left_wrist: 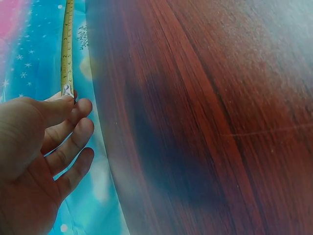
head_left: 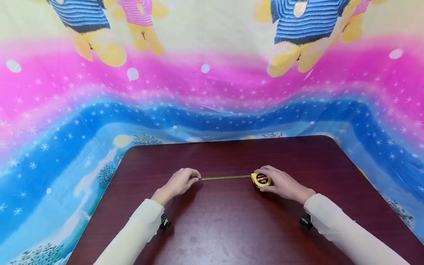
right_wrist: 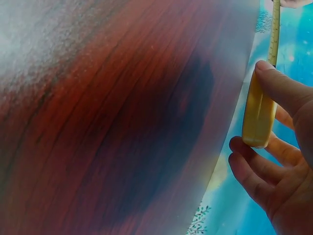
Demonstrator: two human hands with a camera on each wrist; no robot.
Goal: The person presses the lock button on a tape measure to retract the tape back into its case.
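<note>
In the head view, the left hand (head_left: 180,181) pinches the free end of a yellow tape measure blade (head_left: 225,177); the right hand (head_left: 286,184) grips the yellow and black 2m tape measure case (head_left: 262,179), fingers and thumb on opposite edges; the blade runs nearly straight between the hands, above the dark reddish-brown wooden table (head_left: 225,224); white sleeves (head_left: 347,224) cover both forearms; behind the table hangs a pink and blue printed cloth (head_left: 205,106) with bears in striped tops.

In the left wrist view, the thumb and index finger hold the blade at its silver metal end hook (left_wrist: 67,90); the other fingers are loosely bent, apart from the blade.

In the right wrist view, the case shows edge-on between the thumb and fingers; the thumb presses near the end where the blade comes out, toward the top.
</note>
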